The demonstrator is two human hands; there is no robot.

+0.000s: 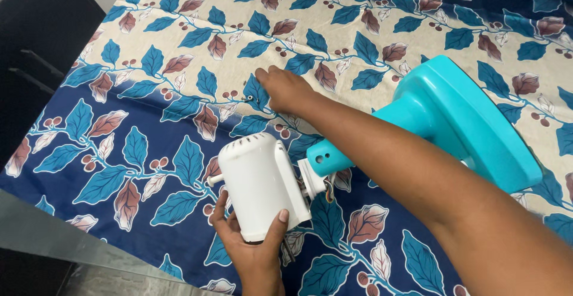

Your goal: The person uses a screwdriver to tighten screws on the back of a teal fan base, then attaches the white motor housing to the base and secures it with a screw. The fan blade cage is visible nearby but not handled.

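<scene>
The white motor housing (261, 188) of a dismantled fan lies on its side near the lower centre of the view, on a leaf-patterned cloth (149, 63) in blue, cream and brown. A short shaft projects from its left end. Its right end joins a white neck piece with coloured wires showing, which meets the turquoise stand (453, 123); the stand's broad base points up and to the right.

The left hand (250, 245) cups the housing from below, thumb on the right face, fingers wrapped around the left side; the grip is closed on the housing.

The right hand (286, 88) reaches across the stand to the cloth above the housing. Its fingertips pinch together at a small metal screw (249, 99); whether the screw is lifted or resting on the cloth cannot be determined.

A dark cabinet (42, 27) stands at upper left.
</scene>
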